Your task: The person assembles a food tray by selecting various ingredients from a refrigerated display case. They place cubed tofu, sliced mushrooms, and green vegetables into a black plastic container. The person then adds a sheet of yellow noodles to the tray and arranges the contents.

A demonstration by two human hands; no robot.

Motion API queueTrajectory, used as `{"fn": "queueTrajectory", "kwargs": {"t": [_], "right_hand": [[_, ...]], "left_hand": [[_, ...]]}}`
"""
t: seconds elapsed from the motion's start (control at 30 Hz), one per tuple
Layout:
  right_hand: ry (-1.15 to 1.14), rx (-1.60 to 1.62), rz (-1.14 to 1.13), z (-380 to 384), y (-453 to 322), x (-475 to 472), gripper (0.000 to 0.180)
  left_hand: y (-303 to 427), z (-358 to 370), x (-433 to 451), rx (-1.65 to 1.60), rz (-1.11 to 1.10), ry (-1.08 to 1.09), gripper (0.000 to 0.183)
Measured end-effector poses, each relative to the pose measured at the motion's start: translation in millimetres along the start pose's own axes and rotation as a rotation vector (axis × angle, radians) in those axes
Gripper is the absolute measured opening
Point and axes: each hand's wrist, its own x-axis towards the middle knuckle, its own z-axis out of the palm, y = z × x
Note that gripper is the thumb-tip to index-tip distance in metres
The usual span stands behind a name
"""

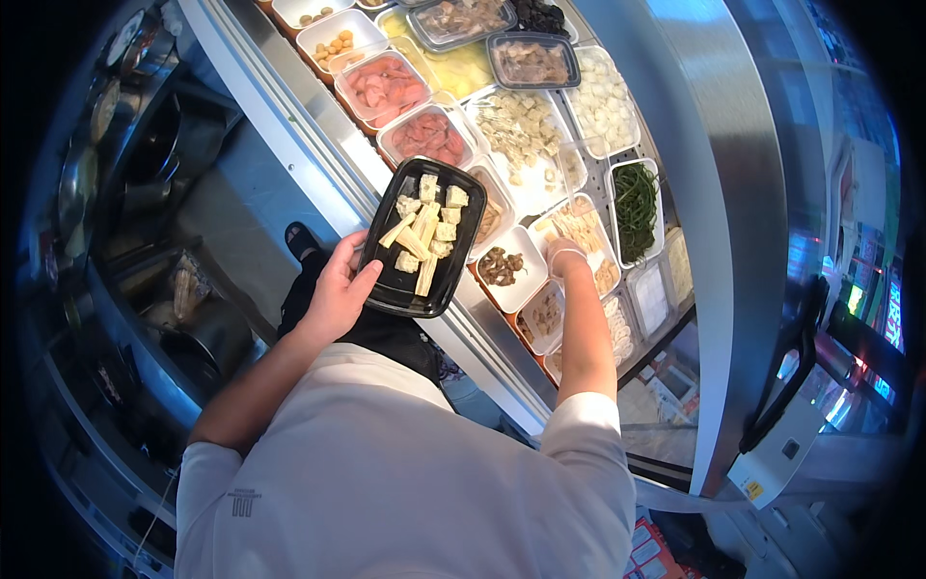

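My left hand (341,288) grips the near left side of a black plastic food tray (383,289), thumb over the rim. Pale cubes, apparently frozen tofu (446,231), and ribbed yellowish sticks, apparently tofu skin (410,243), lie loose in it. The tray is held over the front edge of a refrigerated display counter. In a thin transparent glove, my right hand (567,255) reaches down into a white tub (611,250) of pale beige strips (577,226). Its fingertips are hidden, so I cannot see whether they hold anything. Beside it stands a white tub (532,284) with small brown pieces (499,268).
Around my hands are tubs of pink sliced meat (432,139), green seaweed-like strands (635,210) and white balls (599,94). Two lidded containers (534,61) sit on top of others. A metal counter rail (318,189) runs before me; pots (155,137) stand at left.
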Motion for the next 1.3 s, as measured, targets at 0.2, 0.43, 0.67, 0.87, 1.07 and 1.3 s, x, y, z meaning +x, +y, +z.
{"fn": "queueTrajectory", "kwargs": {"t": [0.2, 0.43, 0.67, 0.87, 1.07, 1.3], "right_hand": [[-0.099, 0.088, -0.052, -7.1, -2.4, -5.7, 0.032], [-0.074, -0.099, -0.093, 0.4, 3.0, -3.8, 0.032], [0.551, 0.521, 0.028, -24.7, 1.4, -52.5, 0.025], [0.576, 1.556, -0.379, -75.5, -71.2, -147.5, 0.035], [0.691, 0.917, -0.014, -78.5, -54.9, -114.5, 0.033], [0.258, 0.333, -0.054, -33.0, -49.6, -68.9, 0.031]], "left_hand": [[-1.7, -0.4, 1.5, 0.006, 0.021, 0.008, 0.047], [2.8, 1.3, 2.6, 0.003, 0.009, -0.001, 0.047], [-3.1, 4.3, 5.5, -0.079, -0.008, 0.003, 0.046], [-8.2, 7.6, 11.3, 0.013, -0.023, -0.051, 0.046], [2.0, 16.6, 8.5, -0.061, 0.003, -0.073, 0.044], [5.5, -6.9, -9.3, -0.090, 0.100, 0.023, 0.046]]}}
